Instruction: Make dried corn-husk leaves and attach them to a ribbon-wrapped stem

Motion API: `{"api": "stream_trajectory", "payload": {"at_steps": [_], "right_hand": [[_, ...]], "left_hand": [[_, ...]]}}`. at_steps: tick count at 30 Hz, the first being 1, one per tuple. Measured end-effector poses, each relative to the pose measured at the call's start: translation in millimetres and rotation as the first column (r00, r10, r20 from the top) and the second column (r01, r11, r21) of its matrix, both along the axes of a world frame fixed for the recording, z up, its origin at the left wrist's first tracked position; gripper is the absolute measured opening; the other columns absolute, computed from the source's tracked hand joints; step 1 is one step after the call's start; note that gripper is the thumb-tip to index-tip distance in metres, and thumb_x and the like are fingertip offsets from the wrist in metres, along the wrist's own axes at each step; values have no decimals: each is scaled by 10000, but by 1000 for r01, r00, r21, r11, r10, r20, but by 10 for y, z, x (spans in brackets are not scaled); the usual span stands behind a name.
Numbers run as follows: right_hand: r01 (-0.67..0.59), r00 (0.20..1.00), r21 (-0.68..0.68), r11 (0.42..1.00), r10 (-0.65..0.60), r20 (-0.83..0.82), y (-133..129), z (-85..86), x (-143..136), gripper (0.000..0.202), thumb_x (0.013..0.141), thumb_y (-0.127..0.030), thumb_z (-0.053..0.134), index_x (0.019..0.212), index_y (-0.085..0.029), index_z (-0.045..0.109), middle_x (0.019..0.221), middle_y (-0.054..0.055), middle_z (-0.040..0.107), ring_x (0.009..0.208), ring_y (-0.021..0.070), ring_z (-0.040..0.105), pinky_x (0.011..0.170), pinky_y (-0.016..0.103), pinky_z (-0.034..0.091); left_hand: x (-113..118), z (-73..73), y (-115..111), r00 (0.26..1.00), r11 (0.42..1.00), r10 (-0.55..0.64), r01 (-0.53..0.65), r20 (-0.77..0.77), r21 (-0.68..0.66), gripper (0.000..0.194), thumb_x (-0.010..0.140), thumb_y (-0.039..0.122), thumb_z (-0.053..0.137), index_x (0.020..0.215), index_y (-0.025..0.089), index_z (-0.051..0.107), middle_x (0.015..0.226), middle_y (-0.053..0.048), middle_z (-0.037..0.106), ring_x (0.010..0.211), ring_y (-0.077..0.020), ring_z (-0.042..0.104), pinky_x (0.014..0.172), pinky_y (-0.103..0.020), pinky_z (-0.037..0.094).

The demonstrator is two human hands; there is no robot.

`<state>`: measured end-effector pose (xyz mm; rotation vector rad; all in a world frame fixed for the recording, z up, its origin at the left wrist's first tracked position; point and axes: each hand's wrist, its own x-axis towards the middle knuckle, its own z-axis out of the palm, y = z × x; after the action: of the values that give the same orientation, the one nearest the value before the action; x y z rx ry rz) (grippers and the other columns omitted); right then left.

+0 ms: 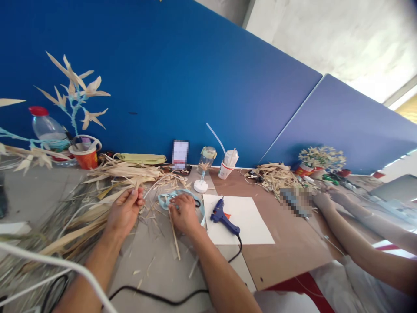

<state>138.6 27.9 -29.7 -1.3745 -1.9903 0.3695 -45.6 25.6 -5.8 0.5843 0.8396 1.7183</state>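
My left hand (125,211) is closed in a pinch on a small pale piece of dry husk (137,184), held above the husk pile. Beside it, my right hand (185,213) is low over the table with its fingers curled down. Under and around that hand is a loop of light-blue tape (163,201), with a black ring like a scissors handle (197,203) showing at its far side. A thin stick (176,241) runs from near the right fingertips. What the right fingers grip is hidden.
A blue glue gun (224,216) lies on white paper (257,221). Dry husks (130,174) cover the left side. Behind stand a phone (180,154), a jar (208,155), a white-based stem (201,186) and a cup (225,171). Another person's hands (322,201) are at right.
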Motion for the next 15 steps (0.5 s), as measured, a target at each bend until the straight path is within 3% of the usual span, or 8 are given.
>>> {"api": "stream_trajectory", "payload": {"at_steps": [6,12,15], "right_hand": [[169,967,39,985,-158,-198,77,-45,82,385,854,-202,507,1226,-113,551,1035,133,654,1006,264,560,928,418,393],[308,883,70,949,-258,-391,173,-3,172,372,832,-230,496,1190,-134,527,1080,138,588,1027,236,542,941,387,410],[321,852,36,947,-271,-448,175,78,211,351,821,-252,502,1152,-147,549,1022,110,593,946,215,561,875,357,443]], "left_hand": [[11,-23,6,999,1000,-25,25,24,16,224,580,240,840,727,179,681,782,3,660,629,-74,501,541,-167,429],[27,-17,-2,998,998,-56,57,-40,3,250,517,236,861,661,180,665,628,27,609,587,-94,508,550,-199,444],[26,-18,0,997,997,-72,72,3,-13,288,512,276,870,698,171,676,714,10,644,609,-93,516,550,-202,444]]}}
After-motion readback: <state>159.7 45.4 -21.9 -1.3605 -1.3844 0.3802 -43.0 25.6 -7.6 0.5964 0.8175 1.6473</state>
